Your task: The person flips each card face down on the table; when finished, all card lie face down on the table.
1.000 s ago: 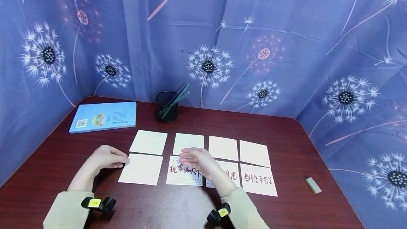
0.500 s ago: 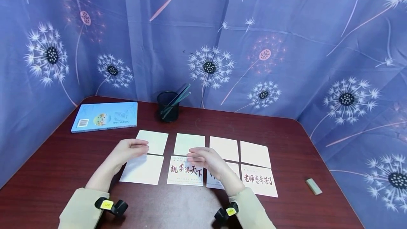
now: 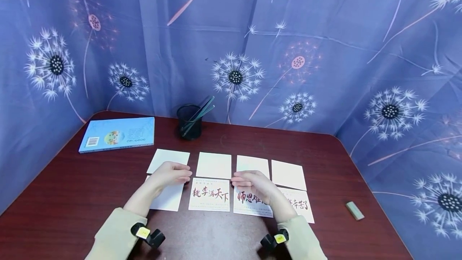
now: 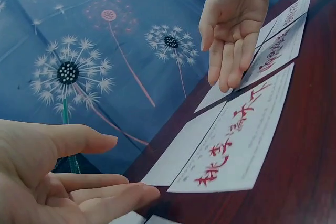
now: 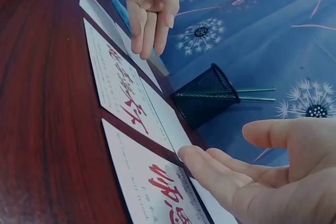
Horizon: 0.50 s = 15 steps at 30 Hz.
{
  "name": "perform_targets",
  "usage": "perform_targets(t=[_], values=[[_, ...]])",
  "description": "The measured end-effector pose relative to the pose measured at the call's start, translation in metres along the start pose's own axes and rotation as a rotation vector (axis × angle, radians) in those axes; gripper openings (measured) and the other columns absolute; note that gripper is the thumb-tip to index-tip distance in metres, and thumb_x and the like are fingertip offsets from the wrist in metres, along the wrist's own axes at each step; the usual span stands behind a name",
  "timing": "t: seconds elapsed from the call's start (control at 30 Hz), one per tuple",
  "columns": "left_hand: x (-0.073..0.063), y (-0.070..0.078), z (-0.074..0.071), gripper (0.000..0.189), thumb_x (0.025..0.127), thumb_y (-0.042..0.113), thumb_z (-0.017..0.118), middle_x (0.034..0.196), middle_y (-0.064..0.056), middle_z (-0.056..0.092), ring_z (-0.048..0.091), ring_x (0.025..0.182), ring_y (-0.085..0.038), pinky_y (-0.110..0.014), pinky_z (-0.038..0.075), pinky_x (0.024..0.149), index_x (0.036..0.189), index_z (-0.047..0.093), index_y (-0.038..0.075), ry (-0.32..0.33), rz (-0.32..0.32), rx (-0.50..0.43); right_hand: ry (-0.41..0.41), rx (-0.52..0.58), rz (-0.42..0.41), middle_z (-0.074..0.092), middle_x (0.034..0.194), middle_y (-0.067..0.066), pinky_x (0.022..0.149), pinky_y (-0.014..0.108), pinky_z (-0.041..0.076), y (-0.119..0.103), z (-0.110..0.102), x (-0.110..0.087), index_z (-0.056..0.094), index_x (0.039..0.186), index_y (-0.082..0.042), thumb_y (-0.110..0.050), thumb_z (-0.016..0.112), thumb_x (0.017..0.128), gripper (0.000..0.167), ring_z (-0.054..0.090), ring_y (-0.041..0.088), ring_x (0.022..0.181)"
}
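Square white cards lie in two rows. The back row shows blank faces, including one blank card (image 3: 213, 165); in the front row, red writing covers all but the leftmost. My left hand (image 3: 170, 176) hovers over the left column, partly hiding the blank front card (image 3: 167, 200). Its fingers are relaxed and hold nothing, pointing toward a red-lettered card (image 3: 209, 202). My right hand (image 3: 257, 183) is over the third column, above another red-lettered card (image 3: 249, 208), empty, with fingers extended. The left wrist view shows the right palm (image 4: 239, 14) facing inward.
A blue book (image 3: 117, 133) lies at the back left, and a black mesh pen cup (image 3: 190, 125) with green sticks stands behind the cards. Far right is a small greenish-grey block (image 3: 355, 210). Patterned blue curtains (image 3: 195, 59) border the dark red table (image 3: 343, 163).
My left hand has left the left edge of the blank front card and moved right across it. My right hand has shifted right, uncovering the second column. The cards stay in place.
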State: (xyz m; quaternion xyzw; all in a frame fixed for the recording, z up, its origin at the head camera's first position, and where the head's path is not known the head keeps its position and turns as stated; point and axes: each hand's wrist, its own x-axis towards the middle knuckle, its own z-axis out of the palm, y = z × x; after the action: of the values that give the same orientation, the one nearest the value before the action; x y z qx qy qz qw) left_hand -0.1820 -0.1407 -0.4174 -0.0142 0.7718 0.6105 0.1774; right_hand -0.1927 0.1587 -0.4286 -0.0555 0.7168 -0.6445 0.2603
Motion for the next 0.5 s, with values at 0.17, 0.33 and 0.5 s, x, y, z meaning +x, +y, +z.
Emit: perform_targets(t=[0.17, 0.33, 0.5], values=[[0.0039, 0.0002, 0.0057, 0.048, 0.090, 0.011, 0.064, 0.112, -0.025, 0.068, 0.069, 0.087, -0.013, -0.033, 0.058, 0.085, 0.126, 0.051, -0.019, -0.005, -0.034, 0.015, -0.032, 0.016, 0.003, 0.063, 0.123, 0.028, 0.093, 0.030, 0.055, 0.0037, -0.0017, 0.0005, 0.043, 0.132, 0.020, -0.013, 0.044, 0.100, 0.047, 0.069, 0.016, 0.102], [0.0044, -0.0024, 0.0059, 0.047, 0.091, 0.010, 0.063, 0.113, -0.026, 0.067, 0.070, 0.091, -0.018, -0.034, 0.059, 0.086, 0.126, 0.052, -0.019, 0.005, -0.051, 0.014, -0.031, 0.026, 0.015, 0.063, 0.123, 0.030, 0.092, 0.031, 0.056, 0.0029, 0.0011, -0.0013, 0.044, 0.131, 0.021, -0.014, 0.044, 0.100, 0.046, 0.070, 0.016, 0.101], [0.0053, -0.0033, 0.0057, 0.045, 0.091, 0.010, 0.062, 0.112, -0.027, 0.067, 0.071, 0.091, -0.020, -0.036, 0.059, 0.086, 0.124, 0.053, -0.020, -0.006, -0.039, 0.011, -0.023, 0.047, 0.026, 0.062, 0.123, 0.031, 0.091, 0.029, 0.056, 0.0010, 0.0035, -0.0037, 0.045, 0.130, 0.021, -0.015, 0.046, 0.099, 0.047, 0.070, 0.018, 0.102]])
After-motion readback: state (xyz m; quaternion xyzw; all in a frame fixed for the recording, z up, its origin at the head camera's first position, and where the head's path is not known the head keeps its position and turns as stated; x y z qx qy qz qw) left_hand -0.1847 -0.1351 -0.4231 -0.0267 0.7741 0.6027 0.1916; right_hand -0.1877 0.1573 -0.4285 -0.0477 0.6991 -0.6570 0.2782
